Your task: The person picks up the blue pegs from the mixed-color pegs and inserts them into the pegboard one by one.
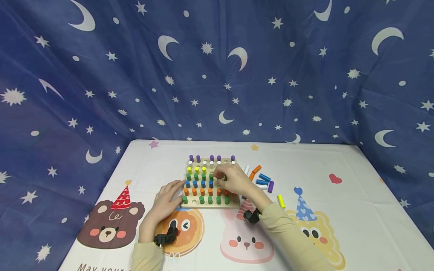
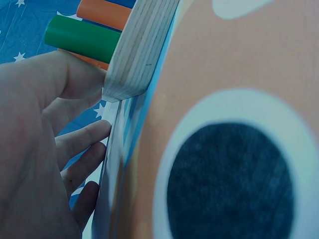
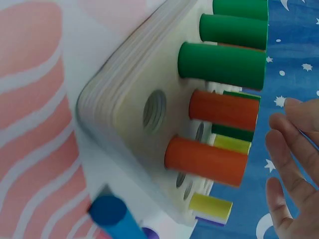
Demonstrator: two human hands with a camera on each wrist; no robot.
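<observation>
Possibly, tight spacing under right hand (image 1: 234,180) (grip: cannot tell) risked jostling green peg (image 1: 211,177) beside fingertips; left hand (image 1: 167,198), fingers spread, touched board (image 2: 141,55).

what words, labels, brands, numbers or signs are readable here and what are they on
"May your": on the tablecloth, at the head view's bottom edge; whatever follows by the left sleeve is unreadable.
No lettering shows on the pegboard or the pegs.
</observation>
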